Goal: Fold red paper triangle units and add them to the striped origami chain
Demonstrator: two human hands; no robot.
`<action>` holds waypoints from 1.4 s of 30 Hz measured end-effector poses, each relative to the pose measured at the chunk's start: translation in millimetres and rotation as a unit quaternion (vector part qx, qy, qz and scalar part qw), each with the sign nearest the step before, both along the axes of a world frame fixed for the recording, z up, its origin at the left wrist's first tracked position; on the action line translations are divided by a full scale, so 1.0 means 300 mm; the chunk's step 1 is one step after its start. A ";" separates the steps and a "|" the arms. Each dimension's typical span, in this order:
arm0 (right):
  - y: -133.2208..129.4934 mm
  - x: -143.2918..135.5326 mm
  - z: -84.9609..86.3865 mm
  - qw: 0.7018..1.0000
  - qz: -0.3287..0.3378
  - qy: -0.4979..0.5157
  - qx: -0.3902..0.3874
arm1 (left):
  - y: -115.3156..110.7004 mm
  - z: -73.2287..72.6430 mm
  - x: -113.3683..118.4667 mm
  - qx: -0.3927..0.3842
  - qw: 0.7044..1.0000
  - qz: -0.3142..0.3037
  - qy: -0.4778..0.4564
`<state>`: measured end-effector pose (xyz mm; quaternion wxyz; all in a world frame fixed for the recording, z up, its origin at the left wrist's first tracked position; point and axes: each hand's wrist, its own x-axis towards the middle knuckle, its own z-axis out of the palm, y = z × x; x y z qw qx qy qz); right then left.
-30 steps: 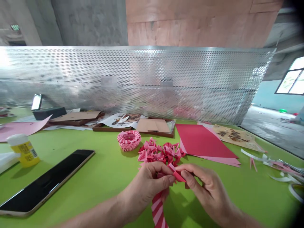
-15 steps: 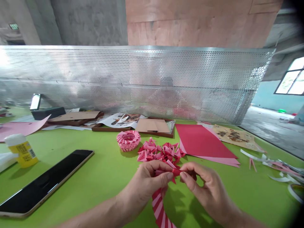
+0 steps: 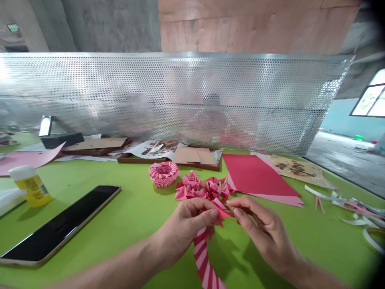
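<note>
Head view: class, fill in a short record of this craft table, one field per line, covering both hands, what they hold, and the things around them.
Left hand: pinches the striped paper chain, which hangs down below it
Right hand: fingers at a small red folded piece at the chain's top end
Beyond hands: pile of folded pieces, striped paper ring
Right of pile: red paper sheets
Left: phone lying flat, glue bottle upright
Surface: green table
Back: perforated metal screen

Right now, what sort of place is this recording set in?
Probably a shared craft workbench: a green table top with a pile of folded pink paper pieces, flat red paper sheets and a yellow glue bottle.
</note>
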<state>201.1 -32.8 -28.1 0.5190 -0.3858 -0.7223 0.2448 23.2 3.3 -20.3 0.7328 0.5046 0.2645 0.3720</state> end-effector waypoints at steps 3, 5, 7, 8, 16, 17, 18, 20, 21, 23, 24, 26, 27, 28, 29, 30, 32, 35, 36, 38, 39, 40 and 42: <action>0.003 -0.001 0.003 1.000 0.009 -0.005 0.018 | -0.002 0.003 0.001 0.004 1.000 0.000 -0.003; 0.000 -0.002 0.007 0.999 0.030 -0.012 0.019 | -0.003 0.004 0.001 0.005 1.000 -0.001 -0.001; -0.005 -0.003 0.008 0.999 0.039 -0.016 0.026 | -0.004 0.001 0.000 0.002 1.000 -0.006 -0.002; -0.008 -0.004 0.007 0.999 0.039 -0.019 0.031 | -0.003 -0.001 0.000 -0.001 1.000 -0.010 -0.002; -0.002 -0.022 0.008 0.995 0.032 -0.042 0.084 | -0.007 0.006 0.007 0.010 1.000 -0.010 0.009; -0.001 -0.022 0.008 0.995 0.028 -0.038 0.091 | -0.007 0.006 0.007 0.006 1.000 -0.005 0.005; -0.001 -0.021 0.009 0.994 0.023 -0.035 0.099 | -0.008 0.006 0.008 0.000 1.000 -0.002 0.000; -0.002 -0.018 0.010 0.993 0.013 -0.030 0.111 | -0.010 0.004 0.008 -0.013 1.000 -0.007 -0.009; -0.003 -0.017 0.010 0.993 0.009 -0.030 0.115 | -0.010 0.002 0.008 -0.020 1.000 -0.009 -0.012; -0.004 -0.014 0.010 0.992 0.005 -0.030 0.120 | -0.011 0.000 0.007 -0.027 1.000 -0.006 -0.008; -0.004 -0.013 0.010 0.992 0.004 -0.030 0.125 | -0.011 0.000 0.007 -0.027 1.000 -0.002 -0.001; -0.005 -0.011 0.008 0.990 0.009 -0.027 0.137 | -0.011 0.002 0.005 -0.019 1.000 0.001 0.012; -0.005 -0.011 0.007 0.989 0.015 -0.025 0.142 | -0.012 0.003 0.004 -0.015 1.000 0.000 0.017; -0.005 -0.010 0.006 0.989 0.021 -0.024 0.147 | -0.012 0.005 0.003 -0.014 1.000 0.002 0.019; -0.005 -0.010 0.005 0.988 0.027 -0.023 0.151 | -0.013 0.006 0.002 -0.019 1.000 0.003 0.018; -0.005 -0.009 0.004 0.987 0.032 -0.023 0.155 | -0.014 0.007 0.001 -0.030 0.999 0.008 0.014; -0.006 -0.008 0.005 0.985 0.036 -0.026 0.168 | -0.014 0.007 0.000 -0.063 0.998 0.015 0.003; -0.007 -0.008 0.012 0.981 0.036 -0.034 0.186 | -0.015 0.003 0.000 -0.093 0.996 0.003 -0.005; -0.007 -0.008 0.014 0.981 0.035 -0.037 0.188 | -0.016 0.002 0.000 -0.093 0.996 -0.003 -0.005; -0.007 -0.007 0.018 0.982 0.031 -0.040 0.184 | -0.016 0.002 0.002 -0.081 0.997 -0.012 -0.004; -0.007 -0.007 0.019 0.982 0.028 -0.041 0.183 | -0.016 0.003 0.003 -0.073 0.997 -0.014 -0.005; -0.007 -0.007 0.019 0.982 0.025 -0.041 0.181 | -0.016 0.005 0.003 -0.063 0.998 -0.015 -0.005; -0.005 -0.007 0.015 0.983 0.022 -0.042 0.176 | -0.016 0.009 0.003 -0.046 0.999 -0.018 -0.005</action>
